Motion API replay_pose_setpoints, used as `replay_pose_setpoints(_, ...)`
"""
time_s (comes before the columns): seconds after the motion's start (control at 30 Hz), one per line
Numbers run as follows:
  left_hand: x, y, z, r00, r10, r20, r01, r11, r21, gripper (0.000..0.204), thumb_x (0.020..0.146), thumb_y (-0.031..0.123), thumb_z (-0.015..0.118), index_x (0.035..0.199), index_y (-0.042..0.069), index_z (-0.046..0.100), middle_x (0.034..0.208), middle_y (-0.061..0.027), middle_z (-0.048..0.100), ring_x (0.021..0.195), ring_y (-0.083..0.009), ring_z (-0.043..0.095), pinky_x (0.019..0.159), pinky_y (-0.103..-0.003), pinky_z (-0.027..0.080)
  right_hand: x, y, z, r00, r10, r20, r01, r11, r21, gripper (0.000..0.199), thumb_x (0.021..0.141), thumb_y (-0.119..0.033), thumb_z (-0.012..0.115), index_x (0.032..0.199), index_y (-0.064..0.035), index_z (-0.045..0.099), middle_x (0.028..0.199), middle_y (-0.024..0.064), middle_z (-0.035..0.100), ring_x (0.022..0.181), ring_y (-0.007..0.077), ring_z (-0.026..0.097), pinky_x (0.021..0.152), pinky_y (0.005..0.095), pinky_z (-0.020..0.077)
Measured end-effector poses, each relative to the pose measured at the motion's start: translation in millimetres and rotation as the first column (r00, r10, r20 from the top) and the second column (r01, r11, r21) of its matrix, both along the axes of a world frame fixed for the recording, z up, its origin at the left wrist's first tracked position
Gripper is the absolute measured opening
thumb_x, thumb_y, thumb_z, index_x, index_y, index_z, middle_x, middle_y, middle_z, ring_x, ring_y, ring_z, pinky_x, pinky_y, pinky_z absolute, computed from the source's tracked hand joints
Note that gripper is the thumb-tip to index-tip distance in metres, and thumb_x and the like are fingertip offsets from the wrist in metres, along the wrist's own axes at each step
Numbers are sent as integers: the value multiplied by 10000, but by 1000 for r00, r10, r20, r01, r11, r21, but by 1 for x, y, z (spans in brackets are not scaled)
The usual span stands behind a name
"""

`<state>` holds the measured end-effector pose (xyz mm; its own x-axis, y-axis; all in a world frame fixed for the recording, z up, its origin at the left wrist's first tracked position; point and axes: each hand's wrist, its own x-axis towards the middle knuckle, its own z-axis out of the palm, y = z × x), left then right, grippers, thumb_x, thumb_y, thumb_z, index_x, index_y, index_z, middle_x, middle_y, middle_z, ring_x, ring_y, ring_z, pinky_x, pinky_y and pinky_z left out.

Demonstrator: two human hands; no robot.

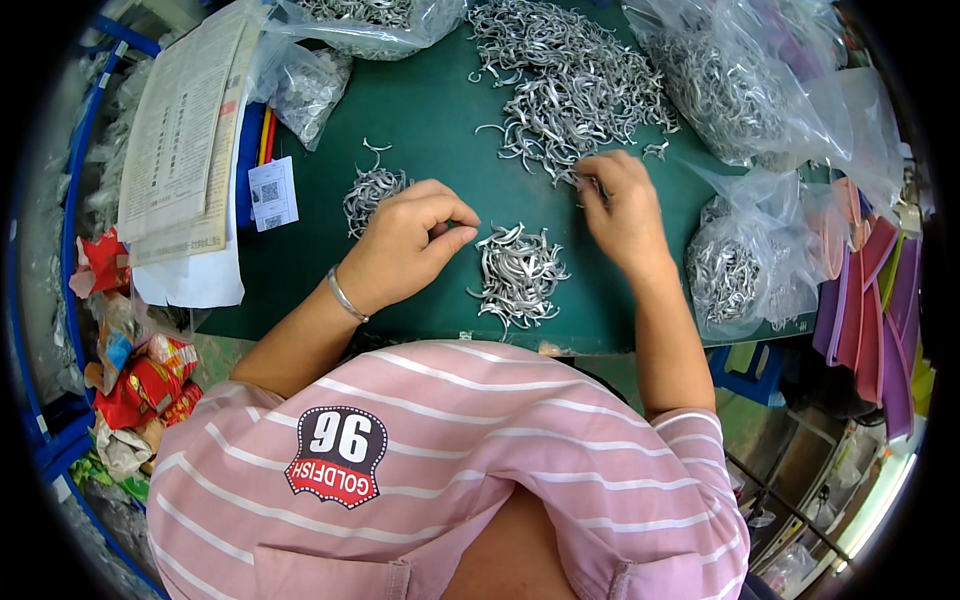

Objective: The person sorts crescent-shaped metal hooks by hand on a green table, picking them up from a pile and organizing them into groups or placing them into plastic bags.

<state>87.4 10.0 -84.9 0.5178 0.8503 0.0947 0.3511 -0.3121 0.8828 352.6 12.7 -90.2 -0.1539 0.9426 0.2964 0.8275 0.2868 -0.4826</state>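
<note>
Small silver curved metal pieces lie in piles on the green table (430, 110). The large pile (580, 85) spreads across the far middle. My right hand (622, 205) is at its near edge, fingers curled in and thumb close to them; whatever they grip is hidden. My left hand (415, 235) hangs between two smaller piles, its thumb and forefinger nearly together, and anything between them is too small to make out. One small pile (520, 278) lies right of its fingertips, close to the table's front edge. The other small pile (374, 192) sits just beyond my left hand, partly covered by it.
Clear plastic bags of similar pieces stand at the far right (715, 90), near right (728, 270) and far left (310, 90). Printed sheets (180, 150) and a white tag (273, 193) are at the left. Purple and pink strips (870, 300) hang at the right.
</note>
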Motion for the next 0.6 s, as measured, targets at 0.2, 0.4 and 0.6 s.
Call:
replay_pose_setpoints(0.2,4,-4,5,999,-45,12,45,999,-11,87,820,-1,656,906,6,665,854,-29,579,655,-75,518,575,-200,416,-2,-9,-4,996,43,-74,-51,994,-99,195,738,60,626,911,-24,657,931,117,599,893,308,566,778,387,472)
replay_pose_setpoints(0.4,3,-5,0,1000,-26,-9,26,999,-47,85,822,7,659,907,10,666,846,-27,576,647,-70,507,571,-198,407,3,-13,-4,1000,-14,-28,14,1000,10,192,745,66,605,884,-42,681,870,103,603,849,300,565,761,383,473)
replay_pose_setpoints(0.6,13,-7,2,997,-72,40,74,996,-50,86,824,7,658,910,12,668,846,-25,576,639,-65,493,561,-201,397,2,-10,-10,997,-6,73,-2,994,109,136,742,7,653,872,-33,661,889,97,605,843,295,559,752,382,473)
